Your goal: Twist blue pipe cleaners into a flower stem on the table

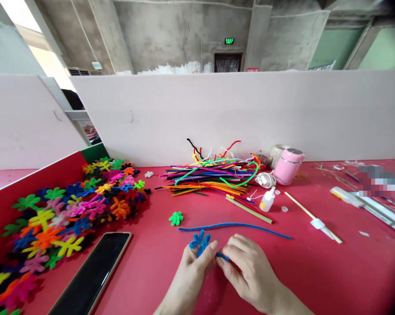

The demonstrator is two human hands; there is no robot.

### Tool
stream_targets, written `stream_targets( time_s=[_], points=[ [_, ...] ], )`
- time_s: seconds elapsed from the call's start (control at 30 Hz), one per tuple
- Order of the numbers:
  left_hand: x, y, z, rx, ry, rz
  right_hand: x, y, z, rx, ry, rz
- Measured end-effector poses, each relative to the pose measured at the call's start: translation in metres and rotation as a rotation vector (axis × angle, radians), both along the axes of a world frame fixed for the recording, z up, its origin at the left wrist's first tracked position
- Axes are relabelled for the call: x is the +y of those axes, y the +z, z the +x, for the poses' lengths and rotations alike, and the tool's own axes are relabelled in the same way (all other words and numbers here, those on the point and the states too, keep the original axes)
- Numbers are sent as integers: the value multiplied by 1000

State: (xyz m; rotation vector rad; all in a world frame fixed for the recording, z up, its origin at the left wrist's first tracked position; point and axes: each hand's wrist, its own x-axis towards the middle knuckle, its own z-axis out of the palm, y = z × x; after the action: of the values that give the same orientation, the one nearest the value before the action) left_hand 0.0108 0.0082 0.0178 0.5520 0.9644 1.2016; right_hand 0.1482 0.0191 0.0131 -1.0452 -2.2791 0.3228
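Blue pipe-cleaner flower held over the red desk

The blue pipe-cleaner flower is pinched between thumb and fingers of the left-hand grip, low in the middle of the view, with its looped petals pointing upward. A short blue stem is closed upon by the fingertips of the right-hand grip, just beside; whether it is joined to the flower cannot be told, since the join is hidden by the fingers.

Just beyond both hands, a loose blue pipe cleaner is laid crosswise on the desk, and a small green flower is set near its left end. To the left, a black-screened smartphone is placed slantwise beside a heap of multicoloured flowers, which is bordered by a red side panel.

Farther back, a pile of pipe cleaners in many colours is spread before a white partition. To the right of the pile are seen a coiled white cable, a pink flask and a small white glue bottle. Farther right, a thin wooden stick is wrapped with a white piece near its lower end.
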Motion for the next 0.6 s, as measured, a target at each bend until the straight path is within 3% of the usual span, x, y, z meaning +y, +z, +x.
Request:
stream_targets(
  time_s=[0.1, 0.17, 0.3, 0.47, 0.6],
  points=[
    [0, 0, 0, -5, -19, -7, -1, 2, 0, 6, 28, -11],
    [0, 1, 0, -4, -59, 10, -3, 4, -1, 92, 55, -142],
    [0, 5, -1, 18, -136, 91, -8, 5, -8, 483, 60, -640],
    [-1, 5, -4, 60, -37, 92, -11, -6, -23, 1189, 31, -1283],
    [-1, 0, -6, 108, -18, 127, -11, -11, -27, 1492, 164, -1681]
  ],
)
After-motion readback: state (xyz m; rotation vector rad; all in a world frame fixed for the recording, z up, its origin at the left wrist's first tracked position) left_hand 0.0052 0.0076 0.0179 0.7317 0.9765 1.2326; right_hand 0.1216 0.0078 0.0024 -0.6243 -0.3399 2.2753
